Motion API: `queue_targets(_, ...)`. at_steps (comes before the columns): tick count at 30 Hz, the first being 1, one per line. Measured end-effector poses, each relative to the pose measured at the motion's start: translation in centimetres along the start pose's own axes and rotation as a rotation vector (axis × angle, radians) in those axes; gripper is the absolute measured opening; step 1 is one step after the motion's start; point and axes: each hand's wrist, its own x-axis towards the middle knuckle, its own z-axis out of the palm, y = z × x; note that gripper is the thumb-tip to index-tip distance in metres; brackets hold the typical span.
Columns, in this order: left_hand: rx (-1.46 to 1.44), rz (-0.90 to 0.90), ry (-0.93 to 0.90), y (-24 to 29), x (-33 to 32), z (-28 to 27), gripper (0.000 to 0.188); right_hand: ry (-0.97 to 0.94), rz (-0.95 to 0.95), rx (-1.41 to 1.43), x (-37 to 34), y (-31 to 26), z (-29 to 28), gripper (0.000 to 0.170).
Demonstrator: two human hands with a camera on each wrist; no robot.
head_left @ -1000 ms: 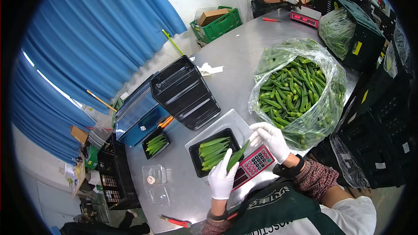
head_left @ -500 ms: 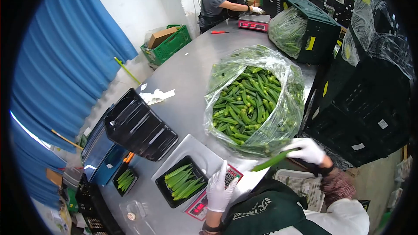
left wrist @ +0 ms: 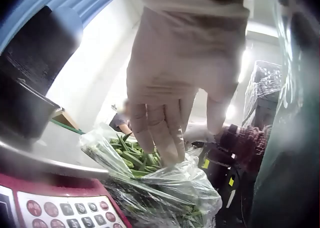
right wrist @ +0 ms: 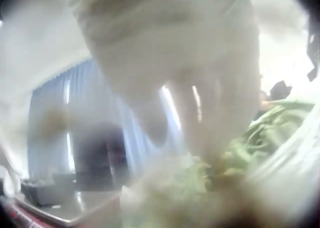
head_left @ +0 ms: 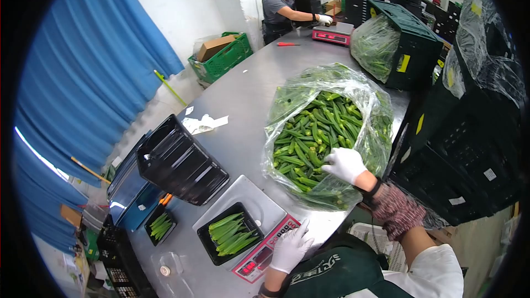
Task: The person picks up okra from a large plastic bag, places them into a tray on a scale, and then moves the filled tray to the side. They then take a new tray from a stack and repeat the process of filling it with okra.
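My right hand [head_left: 345, 166], in a white glove, reaches into a clear plastic bag [head_left: 367, 127] full of okra [head_left: 309, 146]. Its fingertips are down at the pods; in the blurred right wrist view the thumb stands apart from the extended fingers [right wrist: 210, 113]. My left hand [head_left: 291, 247], also gloved, is over the near edge of a red-and-silver scale [head_left: 239, 271], beside the keypad, with relaxed fingers [left wrist: 162, 133] and nothing in them. A black tray [head_left: 207, 245] holding a row of okra pods [head_left: 232, 234] sits on the scale's plate.
A smaller black tray of okra [head_left: 160, 226] and stacked empty black trays [head_left: 182, 160] stand left of the scale. Clear plastic packaging [head_left: 171, 273] lies nearer. Dark crates [head_left: 458, 160] line the right side. Another person [head_left: 284, 8] works at a far scale [head_left: 333, 34].
My right hand has gone from the tray, past the bag's near edge with an okra pod, into the bag; that pod no longer shows. My left hand has left the tray for the scale's near edge.
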Motion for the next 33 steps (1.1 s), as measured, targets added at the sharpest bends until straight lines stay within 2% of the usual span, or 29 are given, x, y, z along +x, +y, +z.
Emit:
queue_targets(1, 0.02, -0.022, 0.014, -0.1, -0.3, -0.2, 0.053, -0.138, 0.054, -0.126, 2.0, -1.0, 0.5, 0.032)
queue_targets(3, 0.054, -0.05, 0.037, -0.3, -1.1, -0.8, 0.054, -0.224, -0.045, -0.223, 4.2, -1.9, 1.8, 0.031)
queue_targets(5, -0.124, -0.189, 0.092, -0.3, -1.6, -1.2, 0.056, 0.054, -0.236, -0.122, 5.5, -3.0, 2.7, 0.026)
queue_targets(6, -0.147, -0.256, 0.114, -0.6, -2.0, -0.8, 0.058, 0.086, -0.278, -0.147, 6.1, -4.2, 2.2, 0.02)
queue_targets(9, -0.113, -0.254, 0.1, -0.4, -2.2, -0.8, 0.057, 0.035, -0.29, -0.388, 9.2, -4.6, 6.9, 0.013)
queue_targets(10, -0.086, -0.229, 0.083, 0.0, -2.0, -1.0, 0.056, -0.11, -0.238, -0.517, 9.8, -4.3, 8.3, 0.014)
queue_targets(12, -0.049, -0.172, 0.074, -0.5, -2.3, -0.5, 0.056, -0.22, -0.173, -0.677, 10.3, -4.2, 9.5, 0.017)
queue_targets(13, -0.025, -0.159, 0.069, -0.4, -2.2, -0.6, 0.056, -0.204, -0.165, -0.728, 10.9, -3.4, 11.3, 0.039)
queue_targets(15, -0.033, -0.188, 0.101, -0.6, -2.6, -0.1, 0.056, -0.246, -0.202, -0.781, 11.0, -2.9, 11.4, 0.049)
queue_targets(17, -0.049, -0.203, 0.124, -1.1, -3.7, -0.1, 0.057, -0.309, -0.167, -0.669, 11.5, -2.4, 9.3, 0.049)
queue_targets(19, -0.061, -0.195, 0.159, -1.4, -4.7, 0.0, 0.058, -0.523, 0.004, -0.306, 12.8, -1.9, 5.2, 0.049)
queue_targets(21, -0.074, -0.22, 0.18, -1.6, -6.0, -0.4, 0.057, -0.279, 0.123, 0.415, 13.9, 2.5, 6.2, 0.036)
queue_targets(22, -0.125, -0.243, 0.198, -1.6, -6.7, -0.4, 0.057, -0.091, 0.062, 0.546, 13.6, 1.2, 4.6, 0.025)
queue_targets(23, -0.172, -0.261, 0.215, -1.6, -7.4, -0.4, 0.057, -0.092, 0.0, 0.775, 13.2, -0.1, 3.0, 0.023)
queue_targets(24, -0.181, -0.277, 0.226, -1.7, -8.1, -0.3, 0.057, -0.092, -0.037, 1.034, 11.8, -3.9, 0.7, 0.026)
queue_targets(25, -0.189, -0.304, 0.224, -1.8, -8.7, -0.3, 0.056, -0.081, -0.12, 1.038, 10.4, -7.4, -1.0, 0.033)
queue_targets(26, -0.193, -0.324, 0.219, -1.9, -9.3, -0.4, 0.054, -0.105, -0.134, 1.019, 8.5, -11.7, -2.7, 0.033)
queue_targets(27, -0.194, -0.321, 0.218, -2.1, -9.8, -0.8, 0.054, -0.079, -0.207, 0.778, 7.2, -14.7, -3.0, 0.034)
queue_targets(28, -0.264, -0.387, 0.298, -2.4, -10.3, -1.4, 0.052, 0.077, -0.409, 0.631, 6.6, -16.1, -0.4, 0.036)
queue_targets(29, -0.333, -0.449, 0.377, -2.6, -10.8, -2.2, 0.05, 0.12, -0.598, 0.666, 5.6, -19.3, -0.1, 0.043)
queue_targets(31, -0.228, -0.439, 0.699, -4.6, -12.1, -3.2, 0.05, 0.064, -0.777, 0.455, 4.7, -23.2, 3.7, 0.053)
queue_targets(32, -0.29, -0.515, 0.836, -5.3, -12.9, -3.9, 0.051, 0.056, -0.848, 0.404, 4.0, -25.0, 5.2, 0.049)
queue_targets(33, -0.237, -0.617, 0.943, -4.7, -13.1, -5.7, 0.052, -0.055, -0.909, 0.249, 3.5, -26.5, 6.4, 0.045)
